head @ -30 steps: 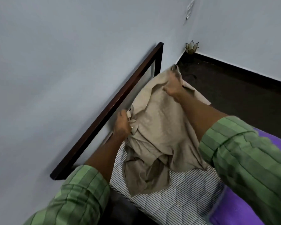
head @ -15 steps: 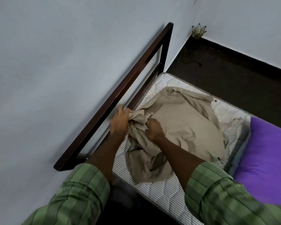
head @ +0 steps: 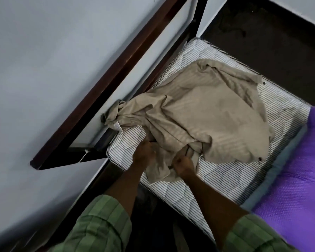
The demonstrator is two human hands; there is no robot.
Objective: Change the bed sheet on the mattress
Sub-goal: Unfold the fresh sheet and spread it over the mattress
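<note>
A crumpled beige bed sheet (head: 204,113) lies bunched on the head end of a white, dark-striped quilted mattress (head: 185,190). One knotted corner of the sheet hangs over the mattress edge toward the headboard. My left hand (head: 144,153) and my right hand (head: 183,163) both grip folds of the sheet at its near edge, close together, near the mattress's front corner. Green striped sleeves cover both forearms.
A dark wooden headboard frame (head: 102,88) stands against the pale blue wall on the left. A purple sheet (head: 298,179) covers the mattress to the right. Dark floor (head: 273,44) lies beyond the bed's far side.
Both hands have moved from the sheet's headboard side down to its near edge and taken new holds. The sheet now lies spread flatter. The camera has tilted downward.
</note>
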